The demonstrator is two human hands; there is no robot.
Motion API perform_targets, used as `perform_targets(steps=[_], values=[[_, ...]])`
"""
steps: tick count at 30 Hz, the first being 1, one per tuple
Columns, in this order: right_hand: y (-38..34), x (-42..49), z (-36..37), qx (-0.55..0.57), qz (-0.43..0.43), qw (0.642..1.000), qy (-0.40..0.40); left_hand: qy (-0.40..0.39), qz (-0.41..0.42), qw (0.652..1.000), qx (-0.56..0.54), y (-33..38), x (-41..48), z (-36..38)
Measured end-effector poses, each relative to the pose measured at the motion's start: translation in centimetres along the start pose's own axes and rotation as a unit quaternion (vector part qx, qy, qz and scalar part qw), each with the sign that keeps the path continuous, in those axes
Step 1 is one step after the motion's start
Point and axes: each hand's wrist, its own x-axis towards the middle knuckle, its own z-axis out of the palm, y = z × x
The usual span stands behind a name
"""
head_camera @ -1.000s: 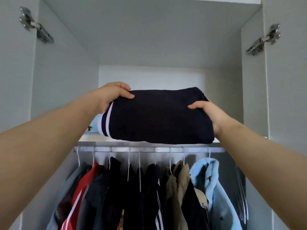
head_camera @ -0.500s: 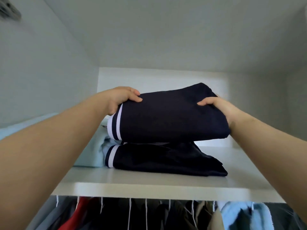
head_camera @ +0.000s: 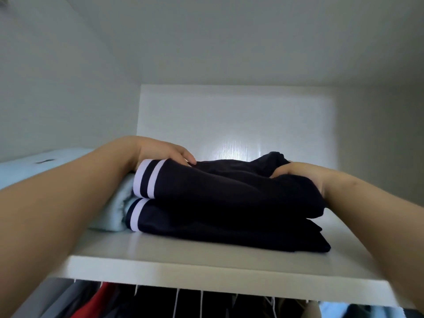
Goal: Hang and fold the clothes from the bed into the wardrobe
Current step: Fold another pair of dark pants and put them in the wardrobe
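Top garment [head_camera: 229, 187] is gripped by left hand [head_camera: 165, 152] & right hand [head_camera: 298, 175]; edges are best squared w/ lower garment [head_camera: 218, 228] before release.

Folded navy garment [head_camera: 229, 189] w/ white stripes, flat atop 2nd navy garment [head_camera: 229, 229], on wardrobe shelf [head_camera: 183, 263]

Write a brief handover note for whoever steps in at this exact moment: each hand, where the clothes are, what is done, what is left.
Left hand holds the striped end of the top navy garment; right hand grips its bunched other end.
That garment lies on a second folded navy garment on the wardrobe shelf, beside a light blue folded item.
Done: piece stacked. Left: let go, smooth the bunched end; any clothes not yet stored are out of view.
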Motion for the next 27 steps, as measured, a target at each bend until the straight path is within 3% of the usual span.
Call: perform_targets(steps=[3,6,9,14,17,19,21,22,24,27], values=[[-0.3,0.0,-0.5,0.104,-0.063,0.991,0.062,0.058,0.049,0.997,-0.014,0.6,-0.3,0.0],[0.6,0.0,-0.3,0.182,-0.09,0.979,0.028,0.066,0.003,0.997,0.025,0.0,0.0,0.6],[1.4,-0.1,0.2,0.099,-0.036,0.994,-0.018,0.049,-0.049,0.987,0.143,-0.1,-0.3,1.2],[1.0,-0.3,0.6,0.025,0.017,0.999,0.033,0.054,-0.115,0.944,0.304,3.1,-0.9,2.8],[0.9,-0.2,0.5,0.074,0.027,0.987,0.14,0.132,-0.08,0.864,0.478,5.4,-0.2,4.8],[-0.1,-0.3,0.1,-0.062,-0.013,0.953,0.296,0.143,-0.044,0.864,0.48,5.3,0.7,6.1],[-1.7,-0.2,-0.3,-0.228,-0.102,0.884,0.395,0.097,-0.045,0.882,0.458,4.5,1.4,6.9],[-2.7,0.1,-0.3,-0.281,-0.146,0.867,0.385,0.075,-0.053,0.89,0.447,4.1,1.6,7.1],[-4.1,1.5,0.3,-0.392,-0.18,0.859,0.274,0.043,-0.071,0.897,0.434,3.8,2.0,6.5],[-3.2,4.6,2.4,-0.489,-0.112,0.863,0.065,0.011,-0.095,0.911,0.401,4.3,2.0,5.4]])
